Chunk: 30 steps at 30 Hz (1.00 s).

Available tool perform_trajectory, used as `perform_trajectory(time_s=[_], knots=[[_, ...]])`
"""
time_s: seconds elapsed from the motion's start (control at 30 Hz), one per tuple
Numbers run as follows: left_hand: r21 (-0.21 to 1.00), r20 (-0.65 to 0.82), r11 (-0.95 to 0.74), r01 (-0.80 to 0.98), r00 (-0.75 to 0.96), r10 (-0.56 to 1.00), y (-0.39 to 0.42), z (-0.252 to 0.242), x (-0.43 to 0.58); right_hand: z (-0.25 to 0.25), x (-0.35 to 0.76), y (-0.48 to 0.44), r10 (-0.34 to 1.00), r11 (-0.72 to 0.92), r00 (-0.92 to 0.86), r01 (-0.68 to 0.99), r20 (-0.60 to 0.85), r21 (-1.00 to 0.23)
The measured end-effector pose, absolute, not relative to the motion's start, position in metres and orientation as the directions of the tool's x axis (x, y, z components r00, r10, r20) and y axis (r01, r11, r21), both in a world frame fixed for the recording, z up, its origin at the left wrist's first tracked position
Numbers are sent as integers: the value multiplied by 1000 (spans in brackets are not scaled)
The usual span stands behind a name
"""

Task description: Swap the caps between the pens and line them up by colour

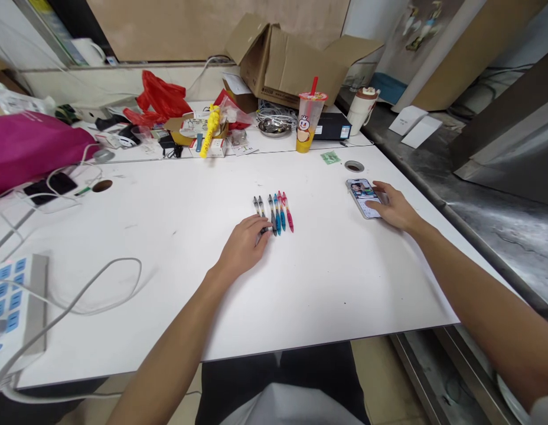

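Several click pens lie side by side in a row on the white table: black pens (258, 204) at the left, blue pens (277, 217) in the middle and a pink pen (290, 219) at the right. My left hand (244, 245) has its thumb and fingers closed around the lower ends of the leftmost black pens, which it partly hides. Farther right, a smartphone (361, 192) lies face up with its screen lit. My right hand (395, 206) grips its right edge, thumb over the screen and the other fingers along the far side.
A drink cup with a red straw (306, 121) stands behind the pens. At the back are a cardboard box (287, 65), a red plastic bag (161, 97) and a yellow toy (211, 130). On the left are a power strip (32, 295), loose cables and a magenta bag (35, 150).
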<state>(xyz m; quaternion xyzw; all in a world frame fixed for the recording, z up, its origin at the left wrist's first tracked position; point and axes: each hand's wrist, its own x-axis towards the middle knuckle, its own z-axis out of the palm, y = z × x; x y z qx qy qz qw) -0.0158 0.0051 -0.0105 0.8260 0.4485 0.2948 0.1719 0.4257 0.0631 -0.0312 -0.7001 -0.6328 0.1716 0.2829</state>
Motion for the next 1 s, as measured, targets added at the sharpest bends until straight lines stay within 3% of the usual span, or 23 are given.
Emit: perform_trajectory(time_s=[0.2,0.6,0.83,1.0], knots=[[548,337,-539,640,421,842,5,-11,-17,-29,424,66,978,-60,169,791,124,-608],[542,339,-545,640,427,838,6,-11,-17,-27,444,57,988,-63,152,437,5,-897],[540,339,-541,645,421,841,5,-11,-17,-26,443,56,990,-40,134,507,33,-861],[543,336,-538,644,421,843,5,-10,-17,-26,436,60,970,-78,232,576,71,-814]])
